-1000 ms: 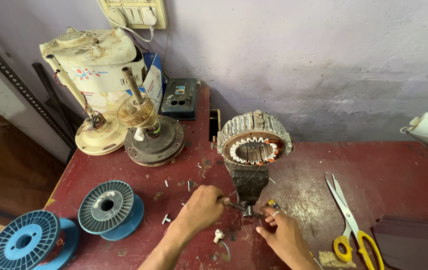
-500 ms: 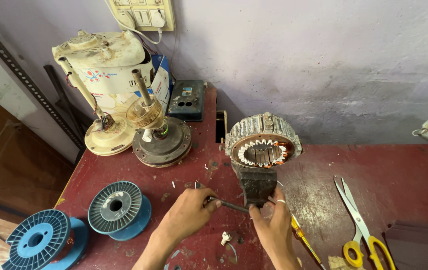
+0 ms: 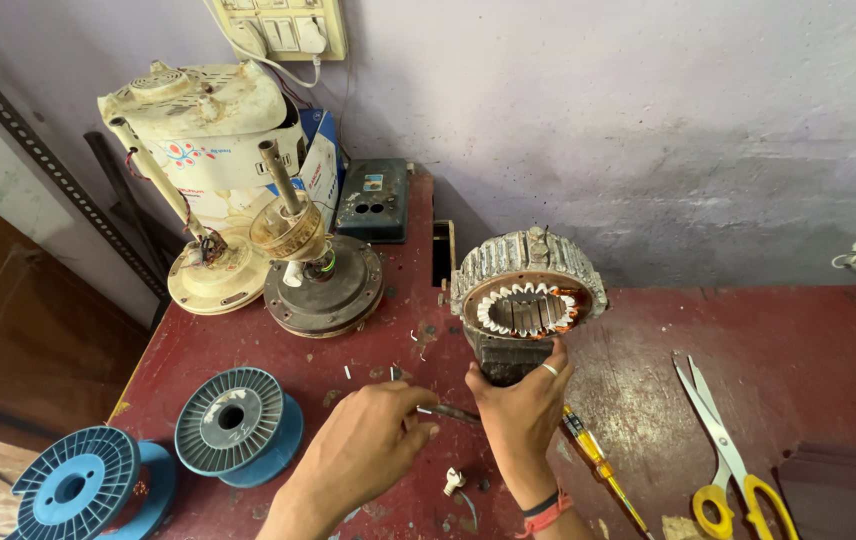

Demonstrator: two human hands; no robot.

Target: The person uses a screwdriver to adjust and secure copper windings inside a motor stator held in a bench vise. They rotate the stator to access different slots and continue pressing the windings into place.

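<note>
Behind stator [image 3: 526, 300]: blue box [image 3: 322, 165], white wall switchboard [image 3: 288, 25].

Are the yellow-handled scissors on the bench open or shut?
Open: the scissors lie flat on the red bench, blades spread in a narrow V.

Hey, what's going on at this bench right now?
A person is working on a motor stator clamped upright in a small vise on a red table. The right hand wraps the vise just below the stator, while the left hand pinches a thin metal tool. Scissors and blue spools lie nearby.
</note>
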